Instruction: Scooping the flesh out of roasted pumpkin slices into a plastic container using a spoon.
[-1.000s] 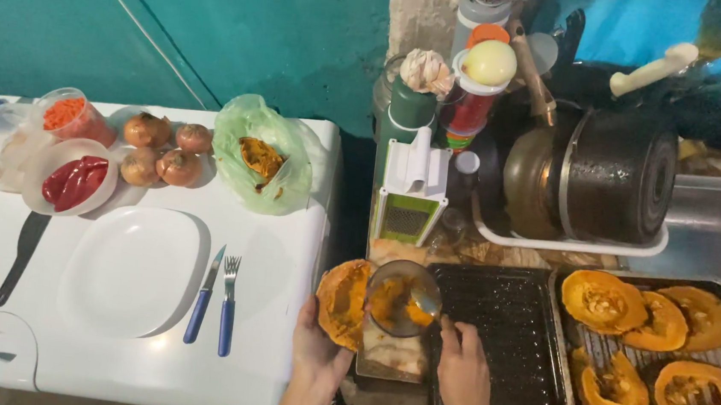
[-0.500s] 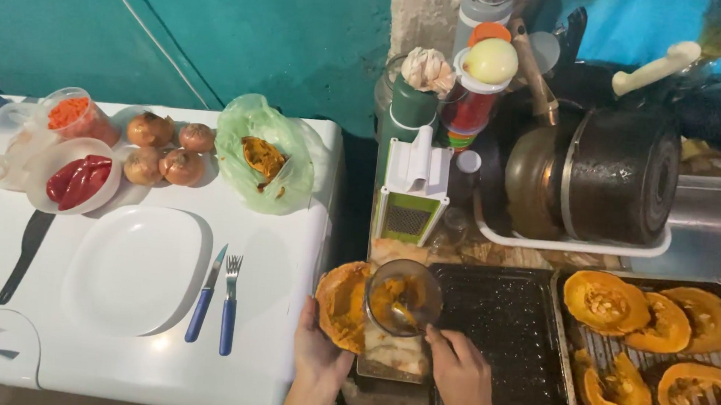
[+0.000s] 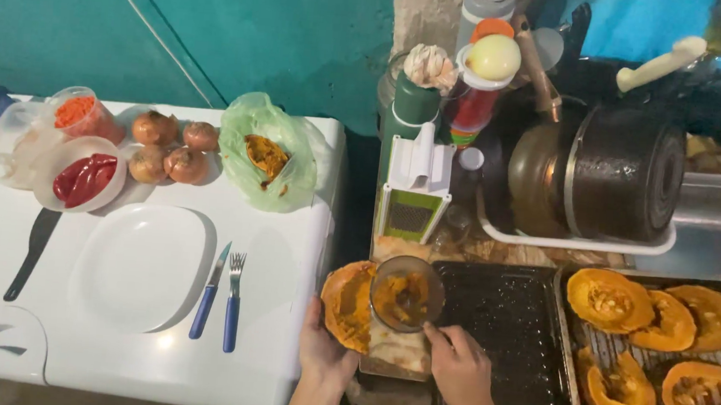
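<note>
My left hand holds a roasted pumpkin piece from below, tilted beside a small glass bowl with orange pulp in it. My right hand is closed on a utensil whose tip reaches into that bowl; the utensil itself is mostly hidden. Bowl and pumpkin piece sit over a wooden board at the counter's front edge.
A dark empty baking tray lies right of the bowl, then a rack tray with several roasted pumpkin pieces. White table at left carries a white plate, knife, fork, onions, green bag, containers. Pots and grater stand behind.
My right hand has shifted slightly left toward the bowl, working the utensil inside it. The left hand keeps its hold on the pumpkin piece.
</note>
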